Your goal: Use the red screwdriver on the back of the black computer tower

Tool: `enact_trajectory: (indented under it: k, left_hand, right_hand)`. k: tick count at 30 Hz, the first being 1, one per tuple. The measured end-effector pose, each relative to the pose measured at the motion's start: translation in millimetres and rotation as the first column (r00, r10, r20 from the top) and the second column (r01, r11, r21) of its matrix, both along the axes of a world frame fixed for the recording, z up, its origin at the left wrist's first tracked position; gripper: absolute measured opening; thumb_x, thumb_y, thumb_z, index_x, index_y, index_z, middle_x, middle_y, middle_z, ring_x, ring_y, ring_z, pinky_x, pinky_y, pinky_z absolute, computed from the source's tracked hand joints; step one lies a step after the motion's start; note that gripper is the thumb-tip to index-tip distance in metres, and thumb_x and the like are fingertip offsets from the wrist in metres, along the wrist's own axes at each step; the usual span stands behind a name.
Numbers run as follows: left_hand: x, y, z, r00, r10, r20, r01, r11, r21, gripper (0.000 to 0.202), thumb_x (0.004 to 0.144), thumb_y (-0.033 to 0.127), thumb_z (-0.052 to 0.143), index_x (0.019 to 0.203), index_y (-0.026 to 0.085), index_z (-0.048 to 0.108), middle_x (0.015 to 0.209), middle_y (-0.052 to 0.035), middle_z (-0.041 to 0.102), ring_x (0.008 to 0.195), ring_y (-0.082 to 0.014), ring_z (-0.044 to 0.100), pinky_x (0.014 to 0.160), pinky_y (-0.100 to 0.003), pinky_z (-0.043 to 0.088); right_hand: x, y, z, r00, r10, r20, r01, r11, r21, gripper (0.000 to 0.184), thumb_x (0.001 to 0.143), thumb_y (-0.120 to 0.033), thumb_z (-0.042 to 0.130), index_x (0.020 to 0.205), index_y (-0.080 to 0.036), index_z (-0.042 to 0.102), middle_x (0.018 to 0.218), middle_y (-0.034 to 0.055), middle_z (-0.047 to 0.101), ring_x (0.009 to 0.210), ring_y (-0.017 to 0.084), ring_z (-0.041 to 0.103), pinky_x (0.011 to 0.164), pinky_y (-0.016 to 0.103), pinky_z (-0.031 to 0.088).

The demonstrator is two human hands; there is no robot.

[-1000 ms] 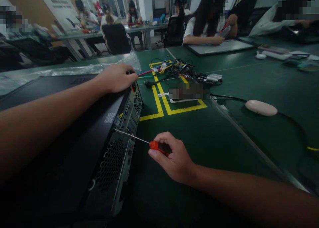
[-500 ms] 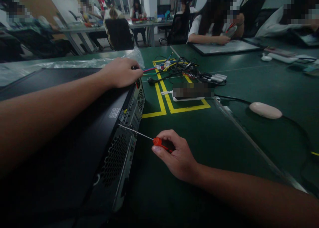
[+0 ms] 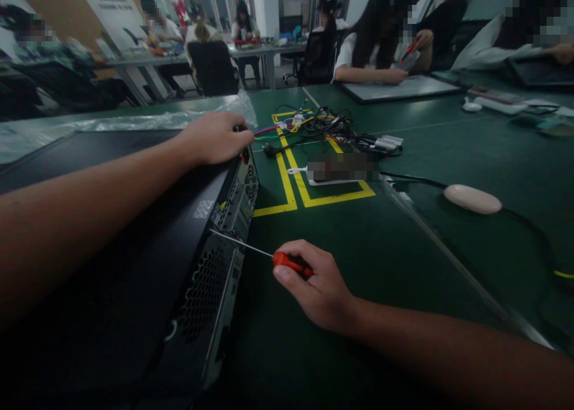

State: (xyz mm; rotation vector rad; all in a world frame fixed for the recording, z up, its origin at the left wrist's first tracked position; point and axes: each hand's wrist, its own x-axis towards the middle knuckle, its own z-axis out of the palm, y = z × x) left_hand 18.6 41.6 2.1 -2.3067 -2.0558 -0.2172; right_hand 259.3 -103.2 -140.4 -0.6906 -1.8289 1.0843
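A black desktop computer case (image 3: 147, 242) lies on its side at the left, its vented rear panel facing right. My left hand (image 3: 216, 137) is closed over the far rear corner of the case, its fingers partly hidden; a small dark piece shows beside them. My right hand (image 3: 320, 284) grips a screwdriver (image 3: 281, 259) by its red and black handle. The thin metal shaft slants up to the left, and its tip touches the rear edge of the case, below a white code label (image 3: 203, 209). No screw can be made out there.
Behind the case lies clear plastic wrap (image 3: 147, 118). A tangle of cables (image 3: 329, 123), a pixelated phone-like item (image 3: 343, 168) and a pale oval cable piece (image 3: 473, 199) are on the green table (image 3: 403, 248). Other people sit farther back, one by a flat panel (image 3: 403, 88).
The screwdriver handle has turned in my right hand, showing more red. The tip stays at the same place on the case. My view has shifted slightly.
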Motion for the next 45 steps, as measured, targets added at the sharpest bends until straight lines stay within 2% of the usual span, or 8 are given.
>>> enact_trajectory:
  k: [6, 13, 19, 25, 30, 33, 41, 45]
  left_hand:
    - [-0.2, 0.2, -0.5, 1.0, 0.003, 0.029, -0.003, 1.0, 0.009, 0.055, 0.089, 0.048, 0.045, 0.123, 0.019, 0.077, 0.126, -0.0147, 0.076, 0.12, -0.0383, 0.066, 0.106, -0.05, 0.05]
    - [-3.1, 1.4, -1.4, 0.999, -0.001, 0.045, 0.0, 1.0, 0.013, 0.051, 0.089, 0.051, 0.046, 0.121, 0.027, 0.077, 0.122, -0.01, 0.078, 0.118, -0.0351, 0.066, 0.105, -0.047, 0.05]
    - [-2.3, 1.2, -1.2, 0.999, 0.0, 0.041, 0.0, 1.0, 0.01, 0.053, 0.089, 0.05, 0.048, 0.124, 0.024, 0.078, 0.126, -0.0121, 0.077, 0.119, -0.0378, 0.067, 0.105, -0.051, 0.051]
    - [-1.5, 0.7, 0.0, 1.0, -0.001, 0.029, 0.001, 1.0, -0.001, 0.058, 0.09, 0.05, 0.045, 0.128, 0.019, 0.077, 0.13, -0.0146, 0.076, 0.121, -0.037, 0.066, 0.107, -0.049, 0.05]
    - [-1.2, 0.6, 0.2, 1.0, -0.001, 0.026, 0.001, 1.0, 0.005, 0.055, 0.09, 0.05, 0.046, 0.126, 0.023, 0.077, 0.128, -0.0114, 0.077, 0.121, -0.0354, 0.066, 0.107, -0.047, 0.05]
    - [-1.2, 0.2, 0.3, 1.0, -0.012, 0.029, 0.012, 1.0, -0.003, 0.057, 0.09, 0.049, 0.045, 0.126, 0.018, 0.077, 0.13, -0.0156, 0.076, 0.12, -0.0371, 0.066, 0.107, -0.05, 0.05]
    - [-1.4, 0.5, 0.2, 0.999, -0.01, 0.038, 0.01, 1.0, -0.004, 0.057, 0.091, 0.05, 0.044, 0.124, 0.018, 0.077, 0.128, -0.0176, 0.075, 0.119, -0.0382, 0.066, 0.105, -0.051, 0.05]
    - [-1.3, 0.5, 0.1, 1.0, -0.003, 0.029, 0.003, 1.0, -0.005, 0.055, 0.09, 0.05, 0.044, 0.123, 0.021, 0.077, 0.13, -0.0144, 0.076, 0.119, -0.0352, 0.065, 0.106, -0.047, 0.049]
  right_hand:
    - [-1.2, -1.5, 1.5, 1.0, 0.027, 0.006, -0.026, 0.999, -0.029, 0.011, 0.101, -0.023, 0.06, 0.103, -0.019, 0.07, 0.085, 0.0008, 0.066, 0.072, 0.014, 0.059, 0.066, 0.027, 0.047]
    - [-1.8, -4.7, -1.0, 1.0, 0.027, 0.005, -0.027, 0.997, -0.073, 0.019, 0.092, -0.026, 0.074, 0.103, -0.024, 0.058, 0.082, -0.0035, 0.063, 0.068, 0.014, 0.059, 0.064, 0.026, 0.046]
    - [-2.7, -3.4, -3.7, 1.0, 0.025, 0.004, -0.025, 0.996, -0.083, 0.014, 0.094, -0.024, 0.071, 0.101, -0.023, 0.059, 0.082, -0.0032, 0.063, 0.068, 0.013, 0.06, 0.063, 0.025, 0.045]
    - [-2.9, -3.6, -2.0, 1.0, 0.022, 0.008, -0.022, 0.996, -0.089, 0.014, 0.094, -0.025, 0.071, 0.101, -0.023, 0.06, 0.083, -0.0026, 0.064, 0.07, 0.014, 0.061, 0.064, 0.026, 0.047]
    - [-2.6, -3.2, -0.5, 0.999, 0.03, 0.018, -0.027, 0.993, -0.111, 0.013, 0.094, -0.025, 0.071, 0.1, -0.023, 0.059, 0.081, -0.0028, 0.064, 0.069, 0.014, 0.06, 0.063, 0.026, 0.046]
    - [-2.5, -3.1, -1.2, 0.999, 0.037, 0.011, -0.035, 0.993, -0.117, 0.013, 0.093, -0.025, 0.071, 0.099, -0.023, 0.059, 0.081, -0.0031, 0.063, 0.067, 0.013, 0.059, 0.061, 0.025, 0.045]
    - [-3.0, -3.3, -1.8, 0.999, 0.046, 0.007, -0.045, 0.992, -0.12, 0.013, 0.094, -0.025, 0.072, 0.099, -0.022, 0.06, 0.08, -0.0036, 0.062, 0.065, 0.012, 0.057, 0.06, 0.025, 0.045]
    - [-2.8, -3.3, -2.3, 0.999, 0.042, 0.016, -0.04, 0.991, -0.127, 0.013, 0.094, -0.025, 0.072, 0.099, -0.023, 0.06, 0.081, -0.0031, 0.063, 0.066, 0.013, 0.058, 0.061, 0.025, 0.046]
